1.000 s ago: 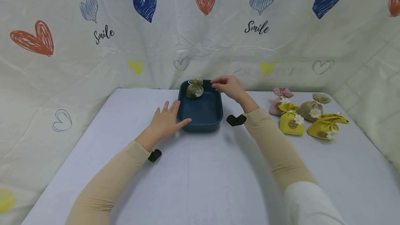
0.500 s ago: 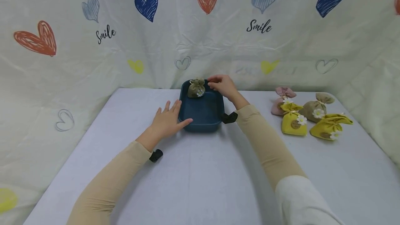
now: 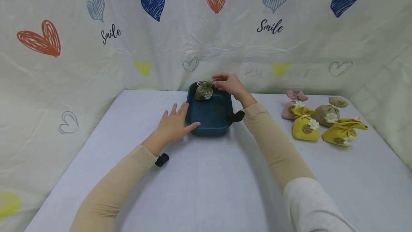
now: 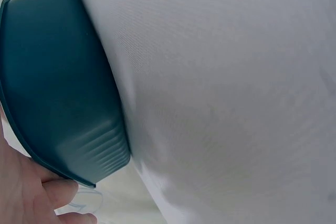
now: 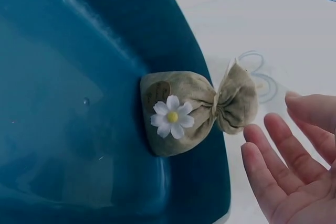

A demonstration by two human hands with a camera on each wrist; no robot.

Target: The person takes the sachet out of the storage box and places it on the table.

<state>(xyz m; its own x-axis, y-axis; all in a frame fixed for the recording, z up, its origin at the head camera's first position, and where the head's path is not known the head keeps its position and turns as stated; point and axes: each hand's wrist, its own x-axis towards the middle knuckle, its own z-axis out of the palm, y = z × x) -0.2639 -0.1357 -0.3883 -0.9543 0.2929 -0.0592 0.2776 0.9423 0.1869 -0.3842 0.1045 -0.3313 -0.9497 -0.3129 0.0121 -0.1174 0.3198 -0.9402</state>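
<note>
A deep blue-green plastic tray point(image 3: 210, 115) stands at the back middle of the table. At its far left corner a small olive drawstring pouch point(image 3: 204, 92) leans upright against the wall, its tied neck near the rim; a white flower point(image 5: 171, 117) decorates its front. My left hand point(image 3: 173, 124) rests on the tray's near left side with fingers spread. In the left wrist view its fingertips point(image 4: 60, 192) touch the rim. Just right of the pouch's gathered top is my right hand point(image 3: 230, 84), fingers loosely bent, holding nothing. The right wrist view shows a narrow gap between fingertips and cloth.
Several more pouches lie at the table's right: a pink one point(image 3: 291, 108), a beige one point(image 3: 326, 114) and two yellow ones, one upright point(image 3: 304, 129), another tilted point(image 3: 339, 133). A heart-printed curtain point(image 3: 161, 42) hangs behind the white table point(image 3: 196, 182).
My right hand has moved left, from the tray's far right corner to close beside the pouch's top. The left hand stays on the tray. The head view has shifted slightly.
</note>
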